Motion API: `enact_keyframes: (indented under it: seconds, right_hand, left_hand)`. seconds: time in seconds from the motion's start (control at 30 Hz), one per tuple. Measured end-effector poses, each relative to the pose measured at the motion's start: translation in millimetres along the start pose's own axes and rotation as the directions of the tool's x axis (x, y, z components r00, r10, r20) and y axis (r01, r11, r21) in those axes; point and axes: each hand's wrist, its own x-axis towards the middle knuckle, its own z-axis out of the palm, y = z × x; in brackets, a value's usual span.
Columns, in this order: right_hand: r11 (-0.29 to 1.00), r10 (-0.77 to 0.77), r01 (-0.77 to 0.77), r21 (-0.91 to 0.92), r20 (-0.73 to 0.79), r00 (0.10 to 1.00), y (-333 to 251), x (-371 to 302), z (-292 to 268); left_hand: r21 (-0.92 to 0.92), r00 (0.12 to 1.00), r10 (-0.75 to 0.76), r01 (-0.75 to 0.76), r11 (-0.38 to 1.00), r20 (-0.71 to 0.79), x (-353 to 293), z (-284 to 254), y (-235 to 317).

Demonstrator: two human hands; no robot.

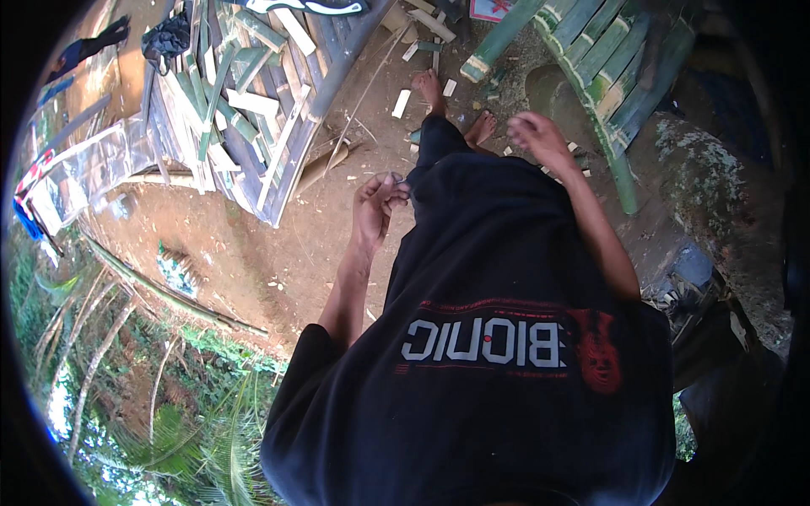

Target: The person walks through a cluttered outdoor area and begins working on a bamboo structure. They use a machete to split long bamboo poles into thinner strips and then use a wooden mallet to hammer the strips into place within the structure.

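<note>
Loosely open right hand (pixel 540 142), left hand (pixel 375 211) curled, cannot tell if its grip holds anything, bamboo panel (pixel 606 61) cut off

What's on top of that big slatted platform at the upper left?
On the slatted platform lie jumbled green bamboo pieces, pale split strips and, at the picture's top edge, a long white object I can't identify. Whatever lies directly beneath them is hidden.
</note>
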Motion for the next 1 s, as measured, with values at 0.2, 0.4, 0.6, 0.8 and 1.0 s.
enact_keyframes:
  seconds: [0.2, 0.4, 0.6, 0.8, 1.0]
  right_hand:
    - [0.919, -0.389, 0.391, 0.055, 0.295, 0.873, -118, 3, 52]
    - [0.900, -0.400, 0.430, -0.074, 0.256, 0.880, -142, -6, 39]
    - [0.790, -0.100, 0.121, 0.601, -0.068, 0.993, -141, 16, 24]
    - [0.316, -0.039, 0.253, 0.914, -0.254, 0.966, -157, 37, 19]
    - [0.083, 0.041, 0.362, 0.928, -0.366, 0.930, -165, 58, 31]
  left_hand:
    - [0.129, 0.963, 0.000, -0.037, 0.991, 0.269, 34, 69, 50]
    - [0.066, 0.940, -0.089, 0.071, 0.995, 0.329, 61, 104, 70]
    - [-0.101, 0.811, -0.275, 0.377, 0.921, 0.516, 113, 148, 107]
    - [-0.031, 0.874, -0.211, 0.249, 0.968, 0.437, 168, 191, 142]
    - [0.330, 0.842, 0.047, -0.262, 0.907, 0.538, 161, 234, 167]
